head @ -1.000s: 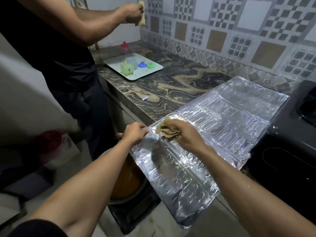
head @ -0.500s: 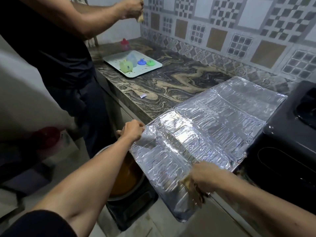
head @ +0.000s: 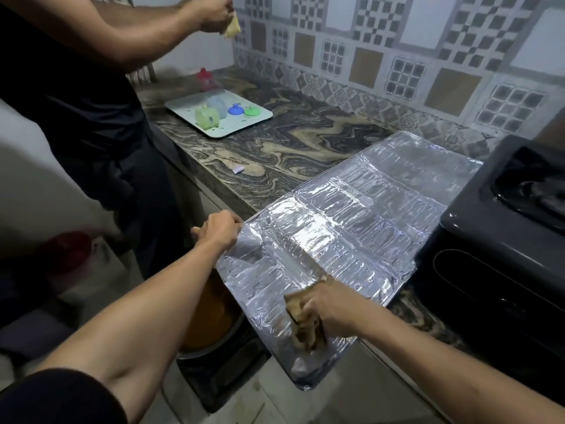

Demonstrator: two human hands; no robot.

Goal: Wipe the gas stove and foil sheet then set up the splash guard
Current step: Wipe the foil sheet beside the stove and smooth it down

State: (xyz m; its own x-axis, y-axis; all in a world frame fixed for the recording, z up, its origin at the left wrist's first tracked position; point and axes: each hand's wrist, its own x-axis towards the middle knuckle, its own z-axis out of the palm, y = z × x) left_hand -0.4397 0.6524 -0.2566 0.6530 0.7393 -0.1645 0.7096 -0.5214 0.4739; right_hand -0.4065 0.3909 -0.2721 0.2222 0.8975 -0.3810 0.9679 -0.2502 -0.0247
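Observation:
A shiny, ribbed foil sheet (head: 360, 215) lies flat on the marble counter, its near panel hanging past the counter's front edge. My left hand (head: 218, 229) pinches that panel's left corner. My right hand (head: 328, 309) presses a crumpled brown cloth (head: 302, 325) onto the near part of the foil. The black gas stove (head: 501, 246) stands directly right of the foil, one burner well visible at its far right.
Another person in black stands at the left, an arm (head: 146, 32) raised with a yellow cloth against the tiled wall. A pale tray (head: 263, 116) with small coloured containers sits at the far counter. An orange bowl (head: 211, 316) rests below the counter edge.
My right hand with the cloth swept from the foil's near left corner down to its near edge, then came slightly back up onto the foil. My left hand stayed on the corner.

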